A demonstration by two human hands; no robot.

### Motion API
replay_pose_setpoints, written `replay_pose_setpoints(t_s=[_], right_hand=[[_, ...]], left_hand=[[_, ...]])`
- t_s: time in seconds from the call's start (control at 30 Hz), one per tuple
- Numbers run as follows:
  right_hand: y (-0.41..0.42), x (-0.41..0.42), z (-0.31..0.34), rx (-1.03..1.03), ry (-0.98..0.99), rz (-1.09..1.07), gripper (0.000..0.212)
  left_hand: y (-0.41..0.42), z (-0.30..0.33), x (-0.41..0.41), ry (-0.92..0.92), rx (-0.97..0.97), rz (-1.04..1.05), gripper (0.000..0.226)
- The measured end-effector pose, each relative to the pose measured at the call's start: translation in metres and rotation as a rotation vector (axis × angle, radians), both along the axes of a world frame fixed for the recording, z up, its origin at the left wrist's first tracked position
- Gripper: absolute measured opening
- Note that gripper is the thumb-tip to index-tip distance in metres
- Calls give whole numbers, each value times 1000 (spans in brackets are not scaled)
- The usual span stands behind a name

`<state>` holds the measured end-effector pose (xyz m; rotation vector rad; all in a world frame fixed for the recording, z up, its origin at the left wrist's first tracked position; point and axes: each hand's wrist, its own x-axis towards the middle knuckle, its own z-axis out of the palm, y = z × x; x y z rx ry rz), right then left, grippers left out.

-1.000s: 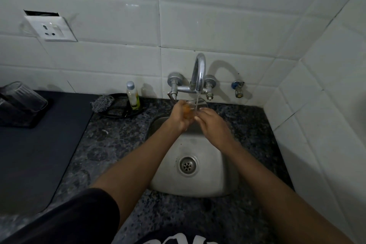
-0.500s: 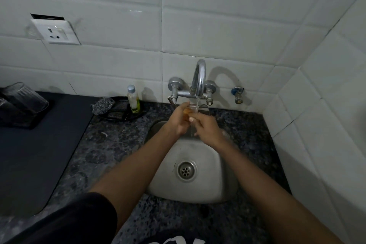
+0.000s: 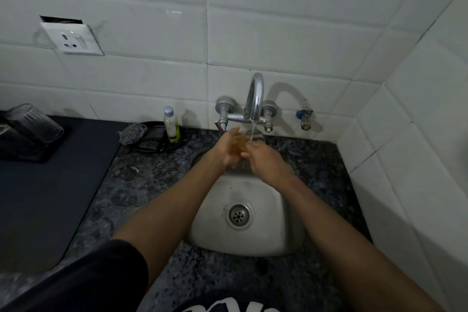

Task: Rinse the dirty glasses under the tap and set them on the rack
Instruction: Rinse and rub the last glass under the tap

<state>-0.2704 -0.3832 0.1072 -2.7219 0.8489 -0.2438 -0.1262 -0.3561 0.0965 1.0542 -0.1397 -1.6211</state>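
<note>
Glass (image 3: pixel 249 137): one in hand, centre of frame, held over the back of the sink (image 3: pixel 243 235) directly under the tap (image 3: pixel 255 99). Water stream (image 3: pixel 252 129) runs into it; amber tint shows inside, so prob. residue not yet flushed. Rinse step underway, judged approx. mid-way for this item.

Left hand (image 3: pixel 228 151): fingers curled round the glass's left side, gripping. Right hand (image 3: pixel 263 157): against the glass's right/lower side; fingers curl toward it and appear to hold it, but fingertips are hidden, so exact contact not confirmed.

Handling assessment: clear, thin-walled, rigid, light. Wet w/ running water, so slippery; fragile vs. steel basin and stone counter (image 3: pixel 157 185). Recommend grip round the body below the rim, thumb opposing fingers, second hand steadying the base. Avoid pinching the rim only.

Count:
- Glasses: 1 in hand; at least 1 ribbed glass (image 3: pixel 35 121) lying tilted on the rack (image 3: pixel 33 152), far left of frame. A second rim may sit at the left edge; cannot confirm.
- Rack: 1, dark, on a dark mat (image 3: pixel 50 197).
- Tap: 1 spout, 2 valves; 1 separate small valve (image 3: pixel 304 119) right of it.
- Soap bottle (image 3: pixel 171 126): 1, on a black tray (image 3: pixel 157 143) w/ 1 scrubber (image 3: pixel 133 132), left of the tap.
- Wall socket (image 3: pixel 73 39): 1, upper left.
</note>
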Motion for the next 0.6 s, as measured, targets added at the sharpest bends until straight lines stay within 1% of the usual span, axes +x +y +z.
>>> replay_pose_setpoints(t_s=[0.03,0.07,0.1,0.17,0.2,0.23,0.27,0.3,0.33,0.4,0.43,0.47,0.5,0.57,0.6], right_hand=[[-5,-5,0,-101,113,32,37],[-7,-8,-2,-138,122,39,40],[-5,-9,-4,-111,74,20,38],[5,-3,-4,103,-159,-91,26],[9,3,-4,235,-266,-181,25],[10,9,-2,326,-322,-262,26],[10,11,-1,347,-333,-291,27],[8,9,0,292,-296,-261,26],[5,6,1,204,-210,-192,26],[0,-4,2,1,56,-57,32],[-4,-8,-2,-47,90,-36,35],[-4,-9,-5,-26,52,-34,34],[0,-8,-4,104,-72,-87,31],[8,2,-1,519,-351,-289,29],[9,6,2,661,-436,-376,30]], left_hand=[[0,3,2,-24,15,-19,54],[-1,4,4,-54,31,-26,47],[-2,4,4,-74,47,-12,40],[-3,0,3,-83,63,31,30],[-4,-2,1,-70,57,50,29],[-4,-2,-2,-54,47,61,29],[-5,-3,-3,-46,47,68,30],[-4,-1,-4,-22,44,71,31],[-3,1,-5,-4,40,55,31],[-3,4,-2,-15,41,13,31],[-3,8,-1,-40,46,7,31],[-3,9,-1,-64,49,3,30],[-4,10,-1,-68,44,4,26],[-6,10,-6,-65,20,24,21],[-6,9,-8,-68,6,32,22]])
